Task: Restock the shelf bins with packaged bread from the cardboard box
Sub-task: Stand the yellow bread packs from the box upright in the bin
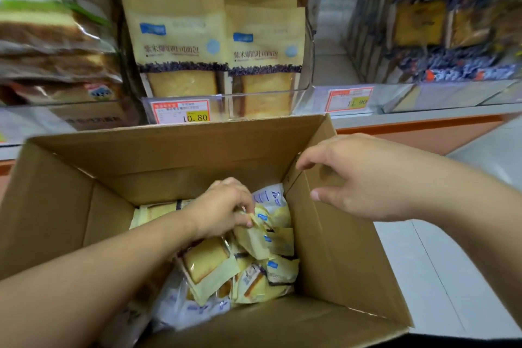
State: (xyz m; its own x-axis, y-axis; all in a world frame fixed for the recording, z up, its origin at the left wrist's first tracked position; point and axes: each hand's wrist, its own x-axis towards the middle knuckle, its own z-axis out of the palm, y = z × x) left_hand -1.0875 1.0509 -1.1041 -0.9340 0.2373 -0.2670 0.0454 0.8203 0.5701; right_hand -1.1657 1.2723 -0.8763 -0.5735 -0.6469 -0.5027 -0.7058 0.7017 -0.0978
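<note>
Cardboard box point(70, 206) open, flaps up, standing directly below the shelf edge; lower part holding a loose heap of small yellow bread packs point(254, 271) plus some white-and-blue packs point(268, 196) toward the back and front. Left hand point(226, 206) reaching down into the box, fingers curled and pinching the top edge of one yellow pack point(255, 230) in the heap; pack not yet lifted clear, judging by how it lies among the others. Right hand point(358, 178) above the right box flap point(324, 223), fingers loosely curled with nothing between them; contact with the flap edge not resolvable. Centre shelf bin point(268, 99), clear plastic front, already carrying two rows of tall kraft-yellow pouches point(180, 45), filed one behind another and appearing close to full. Left-hand stack of clear-wrapped sliced cake or bread point(53, 37) and right-hand bin point(440, 25) of dark-labelled packs both stocked, both blurred. Estimate: task well under way but not finished, many packs left in the box, this pick only starting; destination bin for the small packs not determinable from this view. Readable writing: pouch fronts show a line of Chinese characters ending in what looks like 面包, rest too soft to transcribe with confidence; small blue brand patch above it, illegible. Price tag point(182, 111) under centre bin, red and yellow, reads 10.80. Second price tag point(350, 99) to the right reads 11.90. Print on the packs in the box too small to read.
</note>
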